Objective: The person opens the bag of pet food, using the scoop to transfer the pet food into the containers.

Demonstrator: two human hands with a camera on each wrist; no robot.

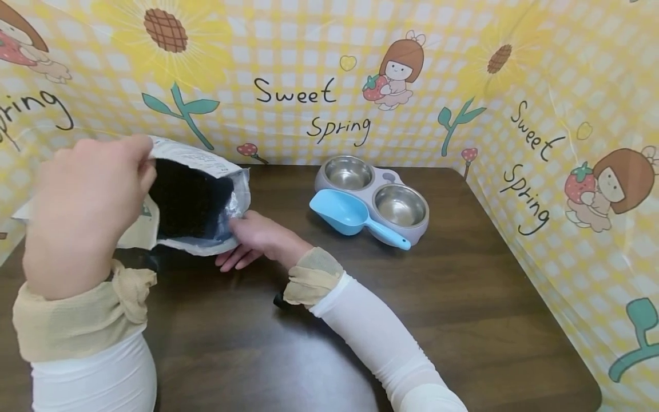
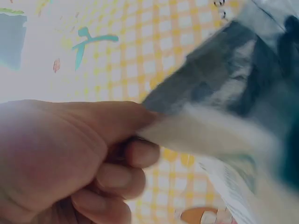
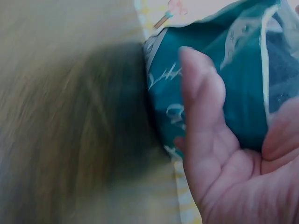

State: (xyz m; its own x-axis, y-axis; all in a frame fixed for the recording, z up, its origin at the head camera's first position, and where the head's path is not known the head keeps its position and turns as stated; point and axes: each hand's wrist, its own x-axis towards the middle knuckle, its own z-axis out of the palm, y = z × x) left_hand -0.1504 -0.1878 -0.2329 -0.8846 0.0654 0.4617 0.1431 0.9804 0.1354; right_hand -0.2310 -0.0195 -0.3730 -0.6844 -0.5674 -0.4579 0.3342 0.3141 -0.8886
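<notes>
A teal-and-white foil-lined bag (image 1: 234, 200) is tipped on its side at the left, its mouth facing me. Dark matter (image 1: 187, 200) fills the opening; its grains are too dim to make out. My left hand (image 1: 84, 212) pinches one edge of the mouth between thumb and curled fingers, and the left wrist view has this pale flap (image 2: 196, 130) under the thumb. On the opposite side my right hand (image 1: 265, 237) grips the rim, thumb at the inner foil and fingers underneath. In the right wrist view those fingers (image 3: 203, 93) lie along the teal outer face.
A grey double feeding bowl (image 1: 378, 177) with two steel basins stands at the back of the brown wooden table (image 1: 463, 320). Across its front edge leans a light blue scoop (image 1: 345, 213). Yellow checked cloth (image 1: 288, 34) walls in the back and right.
</notes>
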